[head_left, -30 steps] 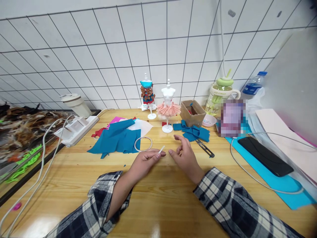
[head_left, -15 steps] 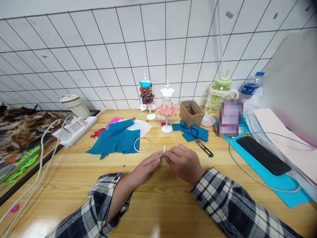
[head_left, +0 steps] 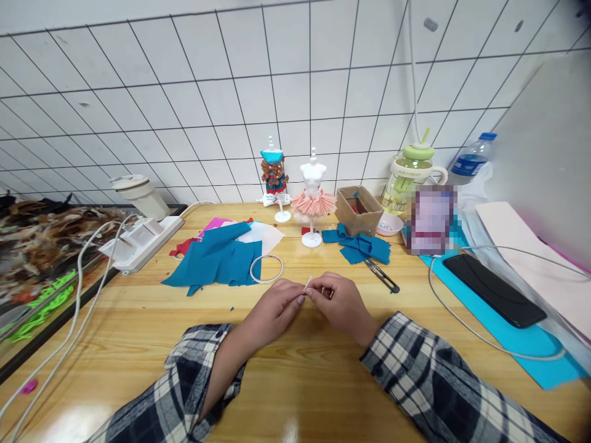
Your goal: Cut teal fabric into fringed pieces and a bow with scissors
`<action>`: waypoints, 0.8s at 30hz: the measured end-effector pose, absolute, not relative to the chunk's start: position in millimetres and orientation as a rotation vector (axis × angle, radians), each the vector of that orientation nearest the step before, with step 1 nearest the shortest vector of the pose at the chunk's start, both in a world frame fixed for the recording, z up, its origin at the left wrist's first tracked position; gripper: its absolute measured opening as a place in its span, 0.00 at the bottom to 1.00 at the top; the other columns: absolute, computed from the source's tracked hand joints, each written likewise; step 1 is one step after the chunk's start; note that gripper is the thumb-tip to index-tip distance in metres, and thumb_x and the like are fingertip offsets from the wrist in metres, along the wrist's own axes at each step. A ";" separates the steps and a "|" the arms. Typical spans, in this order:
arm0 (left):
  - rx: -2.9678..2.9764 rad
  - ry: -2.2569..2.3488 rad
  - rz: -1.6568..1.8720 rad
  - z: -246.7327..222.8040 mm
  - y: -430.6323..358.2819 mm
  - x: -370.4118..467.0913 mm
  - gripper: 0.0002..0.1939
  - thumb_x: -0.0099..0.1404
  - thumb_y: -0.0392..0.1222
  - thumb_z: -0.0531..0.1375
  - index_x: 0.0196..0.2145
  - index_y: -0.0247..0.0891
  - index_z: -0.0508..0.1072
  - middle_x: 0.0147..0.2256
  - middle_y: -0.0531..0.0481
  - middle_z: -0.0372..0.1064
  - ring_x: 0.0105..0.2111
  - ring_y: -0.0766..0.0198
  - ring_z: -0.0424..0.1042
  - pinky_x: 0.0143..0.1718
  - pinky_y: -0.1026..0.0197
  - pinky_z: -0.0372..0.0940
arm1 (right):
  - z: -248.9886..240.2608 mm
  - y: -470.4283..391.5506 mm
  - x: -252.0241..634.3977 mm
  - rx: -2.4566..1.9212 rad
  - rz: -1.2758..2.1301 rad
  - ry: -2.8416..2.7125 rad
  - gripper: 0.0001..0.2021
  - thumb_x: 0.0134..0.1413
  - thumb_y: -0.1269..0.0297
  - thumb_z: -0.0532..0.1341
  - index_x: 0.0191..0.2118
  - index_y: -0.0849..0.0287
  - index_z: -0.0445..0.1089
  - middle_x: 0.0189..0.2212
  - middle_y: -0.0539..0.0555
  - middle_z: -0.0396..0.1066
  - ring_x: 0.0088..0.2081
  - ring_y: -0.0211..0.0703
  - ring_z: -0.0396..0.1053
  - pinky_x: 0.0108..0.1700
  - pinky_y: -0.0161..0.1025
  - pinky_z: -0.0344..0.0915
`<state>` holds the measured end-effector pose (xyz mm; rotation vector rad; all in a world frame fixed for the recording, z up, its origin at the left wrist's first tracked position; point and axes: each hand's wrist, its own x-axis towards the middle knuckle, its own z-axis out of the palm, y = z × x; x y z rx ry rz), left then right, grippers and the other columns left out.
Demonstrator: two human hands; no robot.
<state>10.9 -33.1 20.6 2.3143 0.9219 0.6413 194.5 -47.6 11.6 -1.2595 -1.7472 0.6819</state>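
Observation:
My left hand (head_left: pixel 277 309) and my right hand (head_left: pixel 340 303) meet at the fingertips over the wooden table (head_left: pixel 295 381). Both are closed in a pinch around a small white strip (head_left: pixel 308 282), whose upper end sticks up between them. Beyond my hands, a white mannequin (head_left: pixel 313 175) wears a pink pleated skirt (head_left: pixel 314 203). A second mannequin (head_left: pixel 274 175) in a blue, brown and red outfit stands behind it to the left. Teal fabric (head_left: pixel 217 258) lies to the left of my hands, with a thin ring (head_left: pixel 266 269) over its right edge.
Black snips (head_left: pixel 382 277) lie near more teal fabric (head_left: pixel 362 245) and a cardboard box (head_left: pixel 359 211). At the right are a phone (head_left: pixel 494 290), cables, a jug (head_left: pixel 409 178) and a bottle (head_left: pixel 473 157). A power strip (head_left: pixel 148 243) sits at the left.
The white strip has tilted to the right and shows less width. My left fingers have curled in more and my right fingers have shifted slightly around the strip.

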 end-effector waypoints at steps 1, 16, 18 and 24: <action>2.325 0.942 0.640 21.2 -32.6 11.1 0.14 0.71 0.42 0.49 0.44 0.40 0.74 0.38 0.48 0.74 0.38 0.61 0.68 0.44 0.57 0.60 | 11.5 -47.5 194.1 -1.259 0.703 -1.742 0.05 0.53 0.66 0.62 0.30 0.59 0.75 0.24 0.50 0.70 0.24 0.36 0.63 0.28 0.34 0.60; 2.187 0.894 0.854 22.0 -33.9 6.8 0.12 0.68 0.38 0.54 0.37 0.38 0.78 0.37 0.47 0.78 0.39 0.60 0.72 0.44 0.58 0.64 | 11.1 -41.9 197.3 -1.428 0.856 -1.538 0.07 0.51 0.62 0.59 0.29 0.59 0.71 0.20 0.47 0.65 0.21 0.35 0.60 0.24 0.33 0.56; 2.152 0.807 0.879 25.4 -36.3 5.1 0.13 0.68 0.39 0.53 0.36 0.38 0.78 0.40 0.46 0.78 0.42 0.60 0.73 0.46 0.58 0.64 | 8.1 -37.4 201.1 -1.479 0.818 -1.535 0.06 0.50 0.63 0.59 0.28 0.59 0.70 0.21 0.47 0.67 0.21 0.36 0.60 0.25 0.33 0.57; 2.073 0.692 0.918 29.0 -37.6 0.8 0.15 0.70 0.42 0.52 0.35 0.38 0.79 0.43 0.43 0.77 0.45 0.59 0.73 0.48 0.57 0.64 | 9.6 -26.9 213.9 -1.553 0.680 -1.470 0.08 0.50 0.61 0.58 0.28 0.59 0.70 0.22 0.48 0.68 0.21 0.37 0.60 0.25 0.34 0.56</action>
